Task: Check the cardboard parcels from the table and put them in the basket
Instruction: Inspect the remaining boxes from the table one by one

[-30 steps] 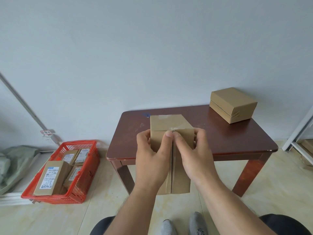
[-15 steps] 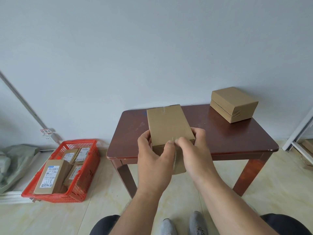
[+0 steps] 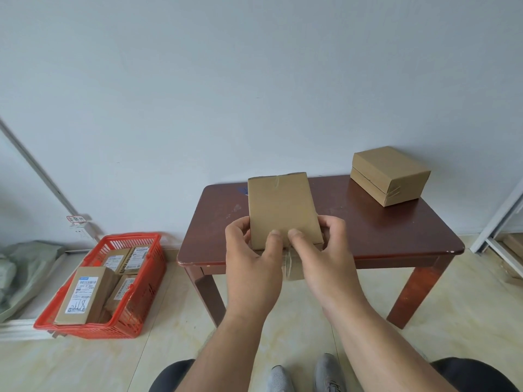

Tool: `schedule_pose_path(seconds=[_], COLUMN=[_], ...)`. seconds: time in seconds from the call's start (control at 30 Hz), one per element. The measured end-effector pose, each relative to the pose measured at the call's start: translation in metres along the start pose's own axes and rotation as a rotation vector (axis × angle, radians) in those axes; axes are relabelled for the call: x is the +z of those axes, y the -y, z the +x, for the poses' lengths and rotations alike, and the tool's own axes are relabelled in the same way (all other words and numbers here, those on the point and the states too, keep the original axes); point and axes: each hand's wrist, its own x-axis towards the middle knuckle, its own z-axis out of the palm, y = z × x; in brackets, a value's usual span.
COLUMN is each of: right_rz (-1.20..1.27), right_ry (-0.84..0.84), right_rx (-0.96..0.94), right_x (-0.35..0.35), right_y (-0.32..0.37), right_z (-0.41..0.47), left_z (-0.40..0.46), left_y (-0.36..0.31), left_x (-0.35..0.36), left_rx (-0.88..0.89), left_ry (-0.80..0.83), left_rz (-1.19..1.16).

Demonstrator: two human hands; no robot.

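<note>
I hold a flat brown cardboard parcel point(image 3: 283, 207) in front of me, above the near part of the dark wooden table point(image 3: 382, 236), its broad plain face turned up. My left hand point(image 3: 252, 261) grips its near left corner, thumb on top. My right hand point(image 3: 322, 256) grips the near right corner the same way. A second, thicker cardboard parcel point(image 3: 389, 175) sits on the table's far right corner. The red plastic basket point(image 3: 141, 301) stands on the floor at the left with several labelled parcels inside.
A grey-green bag point(image 3: 25, 267) lies on the floor left of the basket. A white metal frame point(image 3: 501, 219) stands at the right edge. A white wall rises behind the table. My shoes point(image 3: 305, 374) show at the bottom on the tiled floor.
Both hands tipped the parcel from standing on end with a narrow face toward me to lying nearly flat, broad face up, and lifted it slightly. The table parcel and basket stayed still.
</note>
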Motion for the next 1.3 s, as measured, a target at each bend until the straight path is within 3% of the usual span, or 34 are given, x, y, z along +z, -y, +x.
schedule_pose_path(seconds=[0.2,0.83,1.3], right_rz=[0.005,-0.037,-0.065], right_ry=[0.026,-0.058,-0.009], right_rx=[-0.042,-0.065,-0.067], right_x=[0.002,-0.005,-0.005], right_y=[-0.001,-0.001,-0.005], right_z=[0.0,0.009,0.006], left_z=[0.005,-0.001,0.003], left_y=[0.001,0.014,0.013], left_x=[-0.002,-0.002,-0.007], left_rx=[0.077,0.077,0.098], left_ry=[0.017,-0.006,-0.014], left_rz=[0.14,0.134,0.132])
